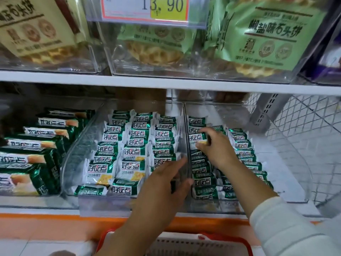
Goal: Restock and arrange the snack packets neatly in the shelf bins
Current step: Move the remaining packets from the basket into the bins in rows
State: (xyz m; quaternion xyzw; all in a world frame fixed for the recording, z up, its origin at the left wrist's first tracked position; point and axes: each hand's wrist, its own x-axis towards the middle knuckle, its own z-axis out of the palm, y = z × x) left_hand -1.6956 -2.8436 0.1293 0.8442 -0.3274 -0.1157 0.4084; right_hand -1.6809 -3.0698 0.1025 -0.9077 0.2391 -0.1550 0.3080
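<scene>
1. Head view: on the lower shelf two clear bins stand side by side, the middle bin and the right bin, and their walls touch.
2. Green and white packets lie in the middle bin in three overlapping rows and fill it almost to the front.
3. More of the same packets stand in rows in the right bin, along its left wall and its middle. The right part of its floor is bare.
4. The right hand, in a white sleeve, reaches into the right bin. Its thumb and curled fingers pinch one packet in the row by the left wall, near the back.
5. The left hand is at the front of the shared wall. Its fingers are nearly straight and close together on the middle bin's right row, and the thumb is at the wall. It pinches nothing.
6. Larger green packs are stacked to the left of the bins.
7. Above, big bags sit in clear bins behind a price tag.
8. A basket with a red rim is below the hands.
</scene>
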